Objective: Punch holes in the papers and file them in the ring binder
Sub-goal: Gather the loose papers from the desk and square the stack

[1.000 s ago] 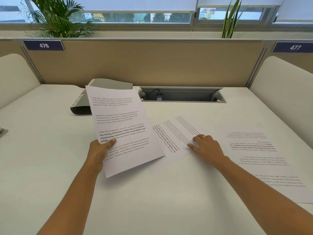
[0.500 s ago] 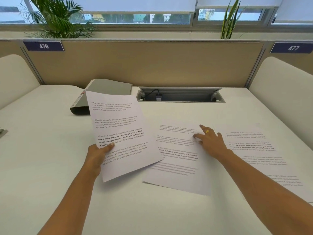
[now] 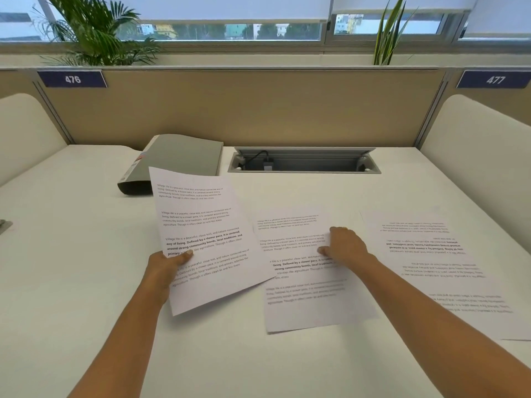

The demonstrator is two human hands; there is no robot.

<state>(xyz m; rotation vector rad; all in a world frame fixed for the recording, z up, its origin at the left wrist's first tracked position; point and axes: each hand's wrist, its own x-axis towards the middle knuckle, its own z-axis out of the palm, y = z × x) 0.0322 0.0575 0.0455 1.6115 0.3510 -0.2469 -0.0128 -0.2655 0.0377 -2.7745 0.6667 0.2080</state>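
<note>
My left hand (image 3: 165, 270) pinches the lower left edge of a printed sheet (image 3: 207, 239), thumb on top, and holds it tilted above the desk. My right hand (image 3: 344, 248) rests on a second printed sheet (image 3: 310, 300), which lies flat on the desk with its text facing me; bent fingers and thumb press on its middle. A third printed sheet (image 3: 448, 268) lies to the right with its text upside down. The closed grey ring binder (image 3: 184, 156) lies at the back left, its near end hidden behind the held sheet.
The white desk (image 3: 71, 282) has an open cable tray (image 3: 304, 160) at the back centre. A small grey object (image 3: 5, 225) shows at the far left edge. Beige partitions stand behind, with cream side panels left and right.
My right hand has turned the second sheet round until its text faces me and drawn it nearer. The sheet in my left hand has sunk slightly.
</note>
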